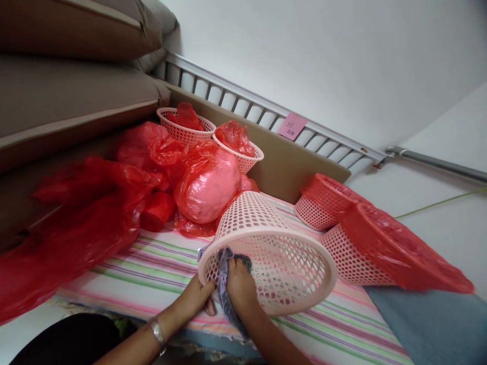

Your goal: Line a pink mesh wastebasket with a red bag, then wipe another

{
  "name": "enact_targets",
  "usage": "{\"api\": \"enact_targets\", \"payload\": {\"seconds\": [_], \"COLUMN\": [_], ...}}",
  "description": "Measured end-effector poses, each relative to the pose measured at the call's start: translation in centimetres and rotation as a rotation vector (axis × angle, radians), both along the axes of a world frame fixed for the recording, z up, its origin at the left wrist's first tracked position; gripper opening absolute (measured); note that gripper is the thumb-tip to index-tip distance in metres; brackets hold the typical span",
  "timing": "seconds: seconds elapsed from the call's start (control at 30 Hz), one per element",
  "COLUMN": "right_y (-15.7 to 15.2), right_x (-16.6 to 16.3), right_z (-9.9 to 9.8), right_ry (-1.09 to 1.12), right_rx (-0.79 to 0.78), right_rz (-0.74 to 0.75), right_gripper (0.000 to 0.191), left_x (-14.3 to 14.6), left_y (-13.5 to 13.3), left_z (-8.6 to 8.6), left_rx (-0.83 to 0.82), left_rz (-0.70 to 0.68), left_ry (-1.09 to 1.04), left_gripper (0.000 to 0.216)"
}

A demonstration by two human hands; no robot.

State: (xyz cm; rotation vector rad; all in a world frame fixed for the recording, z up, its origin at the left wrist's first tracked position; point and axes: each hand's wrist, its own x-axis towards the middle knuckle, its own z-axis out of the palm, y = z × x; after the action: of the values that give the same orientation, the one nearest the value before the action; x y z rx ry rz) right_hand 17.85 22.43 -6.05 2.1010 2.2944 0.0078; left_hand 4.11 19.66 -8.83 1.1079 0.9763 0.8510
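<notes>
A pale pink perforated plastic basket [253, 210] lies tipped on its side, its wide mouth facing me. My left hand [198, 296], with a silver bracelet at the wrist, grips the basket's rim at the lower left, thumb at the front. Inside the mouth, near the left wall, my right hand [240, 285] is closed on a grey-purple cloth [225, 291]. Part of the cloth hangs down over the rim below that hand. Some of the right fingers are hidden in the cloth.
Red plastic bags [207, 185] fill the left side of the striped sheet [160, 263]. Two small baskets [186, 133] with red bags stand behind. More baskets [355, 256] covered in red plastic lean at right. Thick cushions [76, 96] overhang the left; a metal rail [243, 83] runs behind.
</notes>
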Motion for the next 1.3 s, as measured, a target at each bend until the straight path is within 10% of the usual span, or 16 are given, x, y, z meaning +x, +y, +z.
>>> {"api": "enact_targets", "payload": {"seconds": [0.2,0.63,0.9,1.3], "right_y": [-3.5,1.2,1.0,1.0], "right_x": [0.8,2.7,4.5,4.4], "right_z": [0.5,-0.7,-1.9,-2.0], "right_ry": [-0.038,0.032,0.185,0.199], "right_rx": [-0.088,-0.041,0.034,0.022], "right_rz": [0.091,-0.044,0.001,-0.015], "right_gripper": [0.035,0.040,0.043,0.042], "left_x": [-0.1,-4.5,-7.1,-3.3], "left_y": [0.0,1.2,3.0,1.9], "left_z": [0.1,0.7,2.3,5.8], "left_rx": [0.002,-0.093,0.054,0.400], "left_rz": [0.003,-0.060,0.382,0.563], "left_ry": [-0.010,-0.110,-0.190,-0.129], "left_gripper": [0.050,0.042,0.042,0.037]}}
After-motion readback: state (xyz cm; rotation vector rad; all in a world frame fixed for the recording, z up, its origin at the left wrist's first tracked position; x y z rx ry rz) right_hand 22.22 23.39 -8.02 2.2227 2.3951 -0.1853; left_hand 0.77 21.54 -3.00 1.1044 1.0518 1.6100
